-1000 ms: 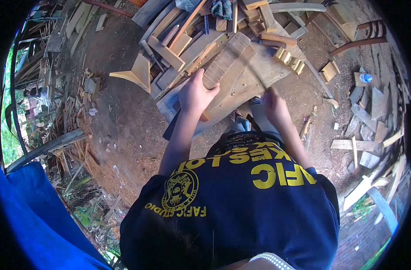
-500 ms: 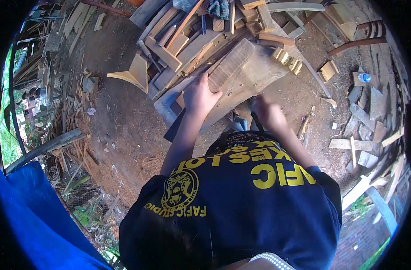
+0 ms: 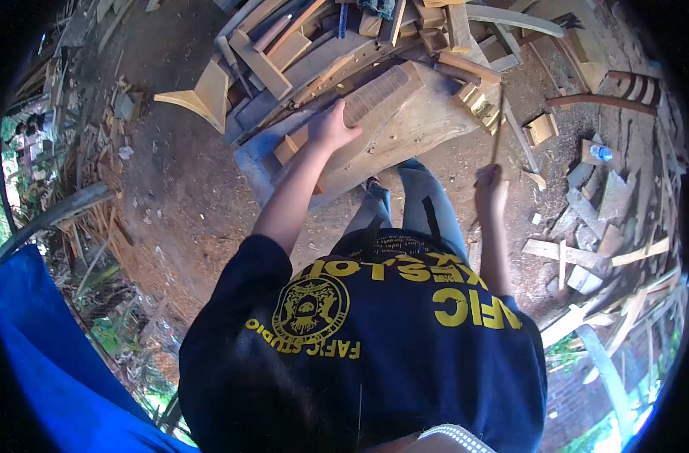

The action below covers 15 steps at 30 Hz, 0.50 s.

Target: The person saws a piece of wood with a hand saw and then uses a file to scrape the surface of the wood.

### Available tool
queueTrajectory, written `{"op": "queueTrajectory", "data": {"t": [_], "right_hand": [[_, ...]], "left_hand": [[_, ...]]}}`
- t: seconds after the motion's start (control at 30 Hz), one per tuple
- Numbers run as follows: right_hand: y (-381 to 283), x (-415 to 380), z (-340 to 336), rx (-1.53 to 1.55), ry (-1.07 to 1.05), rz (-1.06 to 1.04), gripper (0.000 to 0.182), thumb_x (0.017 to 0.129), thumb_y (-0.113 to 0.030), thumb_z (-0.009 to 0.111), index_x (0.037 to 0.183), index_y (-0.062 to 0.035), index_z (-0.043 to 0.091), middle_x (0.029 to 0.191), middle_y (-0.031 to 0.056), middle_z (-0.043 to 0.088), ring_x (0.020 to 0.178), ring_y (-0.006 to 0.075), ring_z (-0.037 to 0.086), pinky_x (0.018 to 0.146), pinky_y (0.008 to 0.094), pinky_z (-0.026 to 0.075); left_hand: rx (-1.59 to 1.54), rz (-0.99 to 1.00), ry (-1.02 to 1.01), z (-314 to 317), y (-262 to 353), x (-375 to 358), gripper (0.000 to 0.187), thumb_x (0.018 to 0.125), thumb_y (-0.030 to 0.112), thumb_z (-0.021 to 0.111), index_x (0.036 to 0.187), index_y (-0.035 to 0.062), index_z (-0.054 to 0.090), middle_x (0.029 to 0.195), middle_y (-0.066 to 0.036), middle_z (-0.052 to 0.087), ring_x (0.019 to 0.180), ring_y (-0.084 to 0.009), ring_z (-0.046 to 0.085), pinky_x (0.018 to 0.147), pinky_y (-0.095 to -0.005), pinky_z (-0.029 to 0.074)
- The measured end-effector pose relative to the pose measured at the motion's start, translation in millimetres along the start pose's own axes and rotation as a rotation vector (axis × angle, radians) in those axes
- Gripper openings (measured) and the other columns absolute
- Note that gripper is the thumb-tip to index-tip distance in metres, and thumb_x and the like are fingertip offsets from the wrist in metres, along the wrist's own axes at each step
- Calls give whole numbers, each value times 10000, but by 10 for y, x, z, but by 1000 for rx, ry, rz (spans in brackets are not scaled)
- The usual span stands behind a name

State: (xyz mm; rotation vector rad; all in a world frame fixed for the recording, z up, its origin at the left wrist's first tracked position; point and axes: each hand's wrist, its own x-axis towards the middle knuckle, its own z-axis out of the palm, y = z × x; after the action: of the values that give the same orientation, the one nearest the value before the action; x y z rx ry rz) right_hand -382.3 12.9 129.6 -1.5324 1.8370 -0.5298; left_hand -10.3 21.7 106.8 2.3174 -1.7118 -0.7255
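Observation:
My left hand point(image 3: 335, 130) is closed round the near left end of a thick wooden block point(image 3: 382, 97) with a grooved brown face. The block lies slantwise on a broad wooden work surface point(image 3: 427, 124). Out to the right, clear of that surface, my right hand point(image 3: 491, 189) is wrapped round the lower end of a long, thin brown rod-like tool point(image 3: 500, 124). The tool points up and away from me; its exact kind is hard to make out. Beside my left wrist sits a small wood offcut point(image 3: 286, 149).
Stacked boards and offcuts point(image 3: 291, 53) fill the far side of the work surface. A notched wood piece point(image 3: 476, 102) lies at its right edge. A V-shaped wooden piece point(image 3: 205, 94) juts out left. Scrap wood and a plastic bottle point(image 3: 601, 153) lie on the ground at right.
My right hand has moved from near my waist out to the right, and the rod-like tool now shows. The block under my left hand has turned to a flatter slant. The view has shifted.

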Motion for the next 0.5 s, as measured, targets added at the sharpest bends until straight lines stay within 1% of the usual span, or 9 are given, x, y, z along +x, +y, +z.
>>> {"op": "queueTrajectory", "data": {"t": [0.03, 0.1, 0.13, 0.2, 0.23, 0.3, 0.37, 0.43, 0.5], "right_hand": [[-24, -49, 109, 31, -79, 22, 188, 941, -196, 449, 934, -33, 543, 793, 186, 626, 746, 366, 632, 651, 431, 493], [-140, -153, 308, -46, -226, 48, 219, 946, -232, 436, 975, -32, 520, 805, 231, 627, 783, 441, 620, 660, 486, 491], [-239, -196, 411, -107, -299, 43, 227, 948, -245, 430, 1002, -38, 507, 817, 254, 626, 792, 463, 612, 665, 518, 480], [-420, -236, 627, -187, -435, 38, 245, 951, -272, 419, 1039, -52, 483, 840, 292, 622, 807, 499, 595, 674, 570, 457], [-487, -242, 738, -203, -494, 38, 253, 953, -287, 414, 1050, -60, 473, 849, 308, 619, 812, 512, 586, 678, 591, 445], [-574, -180, 1012, -217, -555, 13, 241, 952, -288, 412, 1064, -79, 452, 851, 307, 620, 809, 509, 590, 688, 596, 445], [-669, -19, 1322, -391, -639, 51, 227, 958, -272, 400, 1073, -79, 431, 846, 293, 629, 797, 497, 601, 699, 589, 460], [-752, 175, 1677, -421, -627, -105, 212, 962, -252, 392, 1085, -83, 420, 826, 276, 638, 769, 473, 617, 683, 574, 480], [-719, 360, 2042, -387, -632, -258, 192, 962, -238, 393, 1063, -79, 427, 798, 265, 640, 753, 453, 629, 671, 555, 500]], "left_hand": [[-16, -17, 1, 152, -131, 118, 738, 661, 405, 715, 1266, 52, 484, 1065, -204, 643, 974, -359, 630, 844, -444, 497], [44, 40, -66, 404, -362, 295, 724, 669, 441, 691, 1250, 55, 494, 1056, -205, 647, 967, -355, 635, 833, -439, 503], [29, 17, -69, 457, -426, 320, 724, 669, 441, 691, 1250, 55, 494, 1056, -205, 647, 967, -355, 635, 833, -439, 503], [113, -53, -207, 539, -512, 327, 603, 681, 484, 667, 1083, 58, 523, 974, -196, 665, 904, -340, 655, 767, -450, 524], [100, -77, -221, 567, -529, 321, 603, 681, 484, 667, 1083, 58, 523, 974, -196, 665, 904, -340, 655, 767, -450, 524], [127, -20, -117, 608, -571, 328, 610, 715, 547, 617, 1084, 68, 533, 941, -172, 677, 870, -342, 661, 747, -448, 530], [97, -71, -164, 650, -584, 346, 597, 743, 562, 592, 1108, 91, 547, 954, -176, 674, 886, -355, 654, 755, -456, 523], [70, -115, -202, 637, -589, 408, 586, 771, 576, 568, 1131, 114, 561, 967, -180, 672, 901, -367, 646, 763, -464, 515], [73, -122, -163, 653, -593, 394, 566, 797, 584, 543, 1122, 122, 574, 969, -168, 674, 882, -359, 650, 744, -454, 521]]}}
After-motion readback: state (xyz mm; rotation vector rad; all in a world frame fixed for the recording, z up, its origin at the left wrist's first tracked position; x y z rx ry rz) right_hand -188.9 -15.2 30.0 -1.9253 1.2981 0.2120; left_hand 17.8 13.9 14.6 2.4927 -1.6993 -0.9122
